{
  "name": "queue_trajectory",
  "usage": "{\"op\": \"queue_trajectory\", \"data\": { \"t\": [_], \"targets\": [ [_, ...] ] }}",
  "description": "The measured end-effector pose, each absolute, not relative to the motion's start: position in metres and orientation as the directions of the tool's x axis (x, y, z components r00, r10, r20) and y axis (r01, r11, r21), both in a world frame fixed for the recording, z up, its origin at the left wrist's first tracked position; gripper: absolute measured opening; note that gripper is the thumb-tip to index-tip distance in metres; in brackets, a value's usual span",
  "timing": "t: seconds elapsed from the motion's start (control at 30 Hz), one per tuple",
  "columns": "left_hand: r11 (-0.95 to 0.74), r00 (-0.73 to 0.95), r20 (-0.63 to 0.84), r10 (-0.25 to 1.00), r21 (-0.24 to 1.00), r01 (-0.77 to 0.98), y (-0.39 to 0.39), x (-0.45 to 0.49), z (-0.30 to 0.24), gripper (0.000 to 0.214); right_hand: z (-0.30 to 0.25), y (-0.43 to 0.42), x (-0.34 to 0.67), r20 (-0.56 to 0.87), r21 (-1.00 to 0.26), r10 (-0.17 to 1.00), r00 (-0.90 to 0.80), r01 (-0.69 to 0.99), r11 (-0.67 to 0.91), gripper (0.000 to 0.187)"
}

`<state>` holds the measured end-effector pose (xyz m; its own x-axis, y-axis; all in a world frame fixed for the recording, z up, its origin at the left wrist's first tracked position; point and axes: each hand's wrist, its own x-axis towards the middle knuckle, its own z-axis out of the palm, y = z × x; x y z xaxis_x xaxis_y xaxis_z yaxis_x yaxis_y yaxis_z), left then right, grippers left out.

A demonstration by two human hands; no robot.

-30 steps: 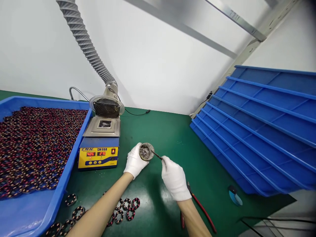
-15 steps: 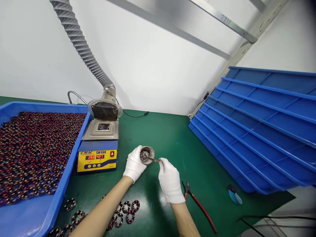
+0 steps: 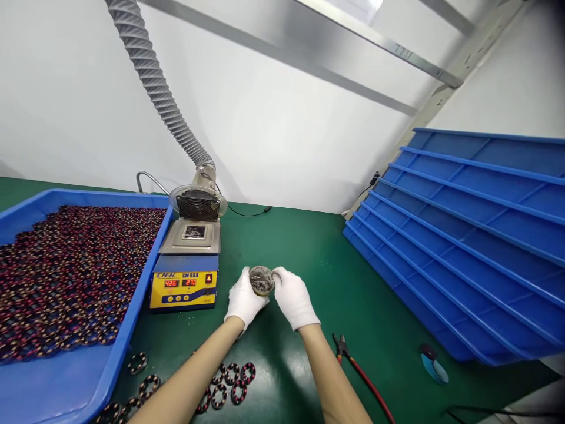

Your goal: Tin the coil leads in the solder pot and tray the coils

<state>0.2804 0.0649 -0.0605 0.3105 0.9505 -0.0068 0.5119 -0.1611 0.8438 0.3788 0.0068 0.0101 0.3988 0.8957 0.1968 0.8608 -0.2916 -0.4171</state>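
My left hand [image 3: 245, 299], in a white glove, is wrapped around the side of a small round cup [image 3: 261, 294], tilted so its mouth faces me. Grey and dark residue coats the inside. My gloved right hand [image 3: 293, 297] is closed at the cup's right rim, its fingertips pinching a thin metal tool [image 3: 267, 277] that reaches into the cup; most of the tool is hidden or too small to make out. Below the hands, several ring-shaped coils [image 3: 232, 373] lie on the green table, some covered by my left forearm.
A solder pot [image 3: 184, 288] with a lit display stands at left under a flexible exhaust duct [image 3: 159, 88]. Beside it, a blue bin [image 3: 66, 383] holds many ring coils. Red-handled cutters [image 3: 368, 383] lie at right. Stacked blue trays [image 3: 468, 235] lean against the right wall.
My right hand has moved up and left to the cup's rim, and less of the tool shows. The cup's mouth has turned more towards me. The whole view has shifted slightly.
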Motion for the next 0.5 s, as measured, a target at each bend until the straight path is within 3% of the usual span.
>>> {"op": "queue_trajectory", "data": {
  "t": [0.1,0.2,0.27,0.37,0.5],
  "targets": [
    [-0.157,0.304,0.008,0.953,0.869,0.469,0.057,0.272,-0.037,0.081,0.01,0.017,0.384,0.139,-0.503,0.896,0.422,0.81,-0.303,0.021],
    [-0.166,0.37,0.011,0.929,0.906,0.391,0.036,0.245,-0.007,0.081,0.0,0.015,0.39,0.108,-0.616,0.864,0.492,0.715,-0.33,0.04],
    [-0.209,0.469,0.039,0.882,0.925,0.318,0.015,0.213,0.008,0.072,-0.013,0.007,0.391,0.093,-0.703,0.826,0.555,0.625,-0.34,0.055],
    [-0.248,0.546,0.06,0.836,0.928,0.277,-0.022,0.155,0.013,0.041,-0.038,-0.006,0.385,0.042,-0.837,0.797,0.603,0.457,-0.302,0.064],
    [-0.53,0.68,0.161,0.715,0.759,0.379,-0.06,0.089,-0.012,0.015,-0.064,-0.006,0.37,-0.002,-0.954,0.812,0.584,0.242,-0.177,0.061]
  ]
}}
